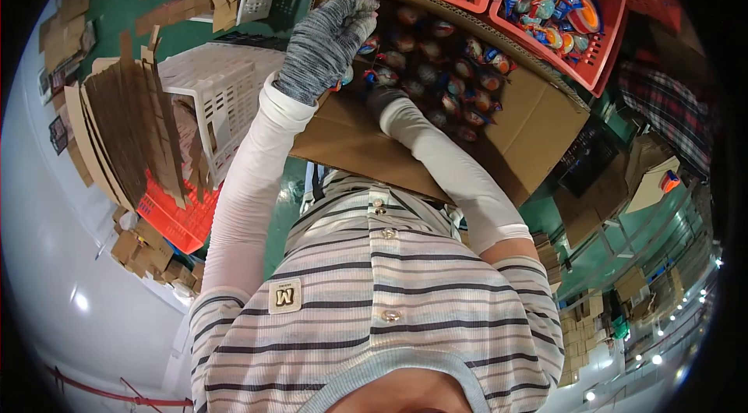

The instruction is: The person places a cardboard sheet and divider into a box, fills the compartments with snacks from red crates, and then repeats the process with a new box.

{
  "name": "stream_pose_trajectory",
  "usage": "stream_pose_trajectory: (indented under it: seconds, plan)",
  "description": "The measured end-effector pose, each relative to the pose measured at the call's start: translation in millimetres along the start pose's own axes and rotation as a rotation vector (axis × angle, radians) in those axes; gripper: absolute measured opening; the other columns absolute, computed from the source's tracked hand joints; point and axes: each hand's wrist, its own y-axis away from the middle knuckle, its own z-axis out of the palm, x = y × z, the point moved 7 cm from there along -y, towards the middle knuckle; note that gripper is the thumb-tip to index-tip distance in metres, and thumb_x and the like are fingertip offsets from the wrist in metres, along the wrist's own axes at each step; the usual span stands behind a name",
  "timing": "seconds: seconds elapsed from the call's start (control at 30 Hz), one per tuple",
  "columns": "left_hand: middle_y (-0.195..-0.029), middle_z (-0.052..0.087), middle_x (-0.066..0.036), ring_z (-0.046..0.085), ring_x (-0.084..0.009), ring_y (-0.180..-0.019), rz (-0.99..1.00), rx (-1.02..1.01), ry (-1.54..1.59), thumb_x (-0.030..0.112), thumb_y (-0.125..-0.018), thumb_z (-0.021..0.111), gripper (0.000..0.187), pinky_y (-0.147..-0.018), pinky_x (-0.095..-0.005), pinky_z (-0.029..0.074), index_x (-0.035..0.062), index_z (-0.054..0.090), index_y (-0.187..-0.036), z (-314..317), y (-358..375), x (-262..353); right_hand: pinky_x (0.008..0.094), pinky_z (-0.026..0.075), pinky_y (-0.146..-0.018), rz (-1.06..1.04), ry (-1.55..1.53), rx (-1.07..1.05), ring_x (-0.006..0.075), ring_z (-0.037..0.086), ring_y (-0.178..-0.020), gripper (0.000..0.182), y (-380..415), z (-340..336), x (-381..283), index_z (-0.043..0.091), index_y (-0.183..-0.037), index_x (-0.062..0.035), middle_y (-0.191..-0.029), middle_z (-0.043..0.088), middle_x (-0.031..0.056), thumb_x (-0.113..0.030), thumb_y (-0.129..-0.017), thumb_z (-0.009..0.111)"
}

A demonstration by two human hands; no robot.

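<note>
Left hand (327, 43), grey glove: fingers curled well in, above the left edge of the cardboard box (538, 121). A bit of bright wrapping shows under my palm (cannot tell whether I have hold of it). Arm reaches forward, sleeve outside the box.

Right hand (386, 100): inside the box, left of its middle, forearm slanting in over the near side. Fingers lost in shadow; opening and grip cannot be told.

Packets (454, 84) lie on the box's floor, beyond and right of my right hand. Handling, my estimate: light, slick crinkly film, rounded body fairly firm, edges soft. Best hold: around the bulge, not by the film ends (those might tear).

Beyond the box: two red crates (612, 31) of similar packets. Left of it: white crate (222, 113).
</note>
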Motion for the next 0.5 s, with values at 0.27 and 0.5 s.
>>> stream_pose_trajectory:
  seconds: [0.27, 0.5]
  plan:
    - [-0.101, 0.059, -0.007, 0.057, -0.0128, -0.096, -0.032, -0.053, -0.076, -0.004, -0.084, 0.051, 0.023, -0.086, -0.0241, 0.045, 0.0001, 0.054, -0.107, 0.9, -1.4, 2.9, 0.0405, 0.038, -0.094, -0.176, 0.123, 0.483, 0.0367, 0.051, -0.105, 0.052, -39.5, 16.3, -0.6, 0.041, -0.124, -0.0063, -0.12, 0.049, 0.0196, -0.037, -0.083, 0.044]
    - [-0.101, 0.059, -0.007, 0.057, -0.0123, -0.096, 0.017, -0.074, -0.173, -0.003, -0.084, 0.053, 0.025, -0.085, -0.0239, 0.046, 0.0004, 0.054, -0.109, 0.8, -4.3, 9.4, 0.0373, 0.029, -0.101, 0.232, -0.383, 0.193, 0.0308, 0.037, -0.122, 0.046, 1.7, -63.0, -28.0, 0.04, -0.127, -0.0059, -0.13, 0.041, 0.0177, -0.031, -0.089, 0.037]
